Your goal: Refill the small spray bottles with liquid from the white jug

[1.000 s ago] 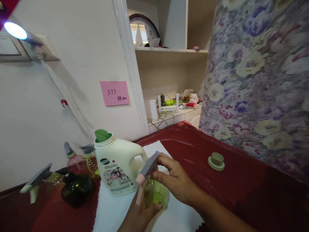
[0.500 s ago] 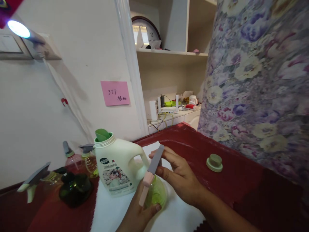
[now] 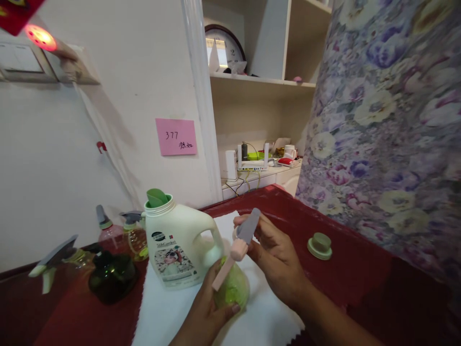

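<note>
My left hand is wrapped round a small green spray bottle that rests on a white cloth. My right hand grips the bottle's grey spray head, whose pink trigger hangs down at the front. The head sits tilted over the bottle's neck. Just left of them stands a cream detergent jug, uncapped, with a green spout showing. Its green cap lies apart on the red tablecloth to the right.
Several other spray bottles stand at the left: a dark green one, a pink one and an amber one. A person in a flowered garment stands close at the right. A pink note hangs on the wall.
My right hand has turned the spray head round and raised it a little, so its grey top now points up and right. The left hand keeps hold of the bottle.
</note>
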Demonstrator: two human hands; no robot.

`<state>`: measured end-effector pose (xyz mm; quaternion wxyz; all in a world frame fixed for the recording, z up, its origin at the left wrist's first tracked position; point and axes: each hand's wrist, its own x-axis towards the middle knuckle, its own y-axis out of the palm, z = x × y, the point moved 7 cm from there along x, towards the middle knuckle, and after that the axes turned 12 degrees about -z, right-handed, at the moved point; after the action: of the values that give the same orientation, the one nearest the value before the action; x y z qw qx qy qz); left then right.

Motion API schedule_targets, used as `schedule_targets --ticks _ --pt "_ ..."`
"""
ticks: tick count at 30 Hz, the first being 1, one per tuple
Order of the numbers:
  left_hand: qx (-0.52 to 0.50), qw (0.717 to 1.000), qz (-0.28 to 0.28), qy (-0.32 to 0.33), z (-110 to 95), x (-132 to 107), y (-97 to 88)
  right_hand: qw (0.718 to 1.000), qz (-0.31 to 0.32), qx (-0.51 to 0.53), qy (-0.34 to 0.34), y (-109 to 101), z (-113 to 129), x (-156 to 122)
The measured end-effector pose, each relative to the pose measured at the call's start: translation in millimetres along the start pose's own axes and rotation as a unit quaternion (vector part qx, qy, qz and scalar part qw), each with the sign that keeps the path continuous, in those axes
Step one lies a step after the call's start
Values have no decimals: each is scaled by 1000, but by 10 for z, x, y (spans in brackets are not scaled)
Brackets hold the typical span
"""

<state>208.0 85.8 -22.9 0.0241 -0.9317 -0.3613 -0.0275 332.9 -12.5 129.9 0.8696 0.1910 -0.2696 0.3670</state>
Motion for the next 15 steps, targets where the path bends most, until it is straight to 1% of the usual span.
schedule_targets --ticks 4,8,15 --pt "10 1000 -11 -17 61 -4 -34 999 -26 14 16 -54 -34 9" --pt "35 999 -26 -18 112 -2 -79 998 -47 23 32 -83 -54 16" --pt "31 998 -32 -37 117 -24 -93 994 -85 47 53 -138 -103 39"
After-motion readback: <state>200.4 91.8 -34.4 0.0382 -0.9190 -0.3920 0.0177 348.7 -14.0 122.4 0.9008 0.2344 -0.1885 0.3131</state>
